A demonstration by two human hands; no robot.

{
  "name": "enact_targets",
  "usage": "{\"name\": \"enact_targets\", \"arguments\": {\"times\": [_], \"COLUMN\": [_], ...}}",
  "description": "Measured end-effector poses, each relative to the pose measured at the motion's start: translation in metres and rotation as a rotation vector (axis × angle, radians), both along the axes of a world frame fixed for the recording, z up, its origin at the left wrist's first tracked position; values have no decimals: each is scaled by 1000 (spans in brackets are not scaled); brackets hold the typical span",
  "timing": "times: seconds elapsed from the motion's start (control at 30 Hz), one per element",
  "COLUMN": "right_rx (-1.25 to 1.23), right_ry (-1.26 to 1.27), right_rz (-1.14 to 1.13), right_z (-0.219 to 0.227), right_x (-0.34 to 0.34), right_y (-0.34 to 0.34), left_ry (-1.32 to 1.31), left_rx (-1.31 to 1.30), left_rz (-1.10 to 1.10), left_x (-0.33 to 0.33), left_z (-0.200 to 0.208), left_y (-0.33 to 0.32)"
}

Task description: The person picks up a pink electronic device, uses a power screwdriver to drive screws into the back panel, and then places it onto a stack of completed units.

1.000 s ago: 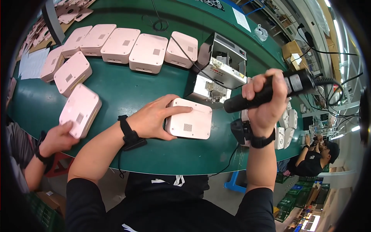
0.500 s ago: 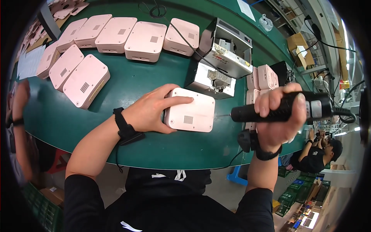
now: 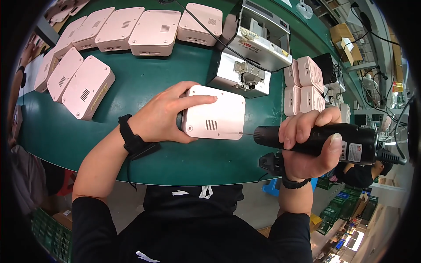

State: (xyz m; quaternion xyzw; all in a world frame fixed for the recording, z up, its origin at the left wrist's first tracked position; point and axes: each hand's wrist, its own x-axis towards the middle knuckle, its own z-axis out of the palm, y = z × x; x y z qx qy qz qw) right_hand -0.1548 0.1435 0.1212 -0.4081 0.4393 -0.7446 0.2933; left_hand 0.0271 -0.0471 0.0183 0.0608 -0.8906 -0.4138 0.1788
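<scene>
A pale pink box-shaped housing point(image 3: 221, 115) with a small vent grille and corner screw holes lies flat on the green table. My left hand point(image 3: 160, 113) grips its left end, index finger stretched across the top and thumb at the near side. In my right hand point(image 3: 302, 165) is a black electric screwdriver point(image 3: 268, 136), held level with its cord trailing right. Its thin bit points left and its tip is at the housing's near right corner hole. Whether a screw sits on the tip is too small to tell.
Several similar housings point(image 3: 154, 31) line the table's back and left. Beyond the held one stands a metal screw-feeder-like machine point(image 3: 254, 48). Stacked pink parts point(image 3: 310, 72) are at the right. A dark cable point(image 3: 206, 28) crosses the back. Other people sit at both sides.
The screwdriver's bit has moved from beside the housing's right edge to its near right corner. My left hand keeps its grip. The whole view has shifted slightly.
</scene>
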Motion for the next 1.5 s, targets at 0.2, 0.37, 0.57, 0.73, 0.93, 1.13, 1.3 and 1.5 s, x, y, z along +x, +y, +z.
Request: {"name": "enact_targets", "arguments": {"times": [0.2, 0.37, 0.57, 0.73, 0.93, 1.13, 1.3, 1.5], "right_rx": [-22, 16, -154, 17, 35, 31, 123, 205], "right_ry": [108, 137, 140, 191, 64, 19, 45, 5], "right_rz": [-28, 43, -128, -277, -84, 48, 46, 43], "right_z": [-6, 1, 40, 36, 31, 41, 39, 27], "right_x": [0, -4, -26, -37, -17, 27, 39, 48], "right_y": [-1, -8, -59, -91, -66, -28, -19, -18], "left_ry": [23, -4, -35, -47, -4, 18, 42, 51], "left_rx": [12, 13, 9, -4, -9, -5, -25, -19], "left_rz": [5, -15, -38, -4, -7, -10, -7, 3], "left_x": [1, 1, 1, 4, 7, 5, 4, 5], "left_z": [0, 0, 8, 5, -3, -6, -9, -11], "left_y": [1, -2, 1, 2, -2, -3, -3, -1]}}
